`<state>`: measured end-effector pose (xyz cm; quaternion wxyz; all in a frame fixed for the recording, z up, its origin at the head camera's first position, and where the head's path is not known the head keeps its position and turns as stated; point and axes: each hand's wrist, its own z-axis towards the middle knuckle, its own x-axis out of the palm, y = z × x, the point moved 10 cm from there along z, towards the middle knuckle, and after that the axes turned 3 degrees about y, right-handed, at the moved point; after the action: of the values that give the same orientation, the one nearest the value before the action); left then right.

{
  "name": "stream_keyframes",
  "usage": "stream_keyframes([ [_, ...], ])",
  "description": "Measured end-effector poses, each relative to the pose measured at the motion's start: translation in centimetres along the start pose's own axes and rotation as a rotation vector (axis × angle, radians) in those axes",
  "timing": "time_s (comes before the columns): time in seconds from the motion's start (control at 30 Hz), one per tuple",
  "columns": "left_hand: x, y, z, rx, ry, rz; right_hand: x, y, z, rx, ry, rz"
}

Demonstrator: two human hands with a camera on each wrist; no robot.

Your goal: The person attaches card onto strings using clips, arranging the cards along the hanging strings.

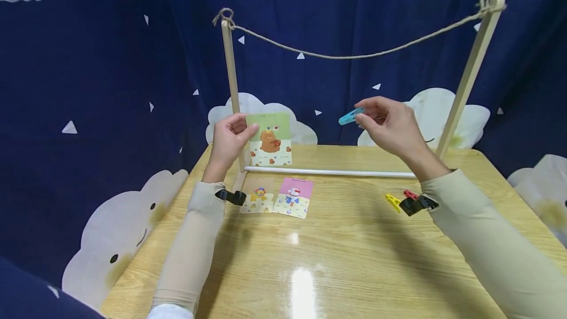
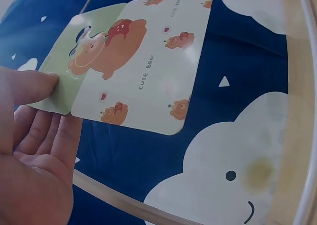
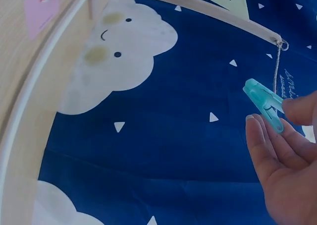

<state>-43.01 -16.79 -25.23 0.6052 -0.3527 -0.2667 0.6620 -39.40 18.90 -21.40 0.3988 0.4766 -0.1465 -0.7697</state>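
My left hand (image 1: 229,143) pinches a green and white card (image 1: 275,144) with a brown bear on it, gripping its left edge near the top. In the left wrist view the thumb lies on the printed face of the card (image 2: 143,81) and the fingers are behind it. Off to the right, my right hand (image 1: 395,127) holds a light blue clothespin (image 1: 351,116) between thumb and fingers. The right wrist view shows this clothespin (image 3: 265,105) with its tip pointing away from the palm. Both hands are raised above the table, below a sagging rope (image 1: 336,57).
Wooden posts (image 1: 231,68) carry the rope, with a white bar (image 1: 332,172) low between them. An orange-topped card (image 1: 258,196) and a pink-topped card (image 1: 293,198) lie on the table (image 1: 345,260). A yellow clothespin (image 1: 393,203) and a red clothespin (image 1: 410,194) lie near my right wrist.
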Motion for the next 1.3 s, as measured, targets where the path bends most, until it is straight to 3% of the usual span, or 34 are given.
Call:
stream_keyframes([
  [0.47, -0.6, -1.3, 2.7, 0.003, -0.057, 0.012, 0.0, 2.5, 2.2, -0.043, -0.09, 0.039],
  [0.87, -0.1, -2.2, 4.6, 0.037, -0.096, -0.016, -1.5, 4.8, 4.1, -0.056, -0.135, 0.01],
  [1.3, -0.2, -2.2, 6.3, 0.007, -0.153, -0.006, -2.6, 6.0, 6.0, -0.04, -0.176, 0.006],
])
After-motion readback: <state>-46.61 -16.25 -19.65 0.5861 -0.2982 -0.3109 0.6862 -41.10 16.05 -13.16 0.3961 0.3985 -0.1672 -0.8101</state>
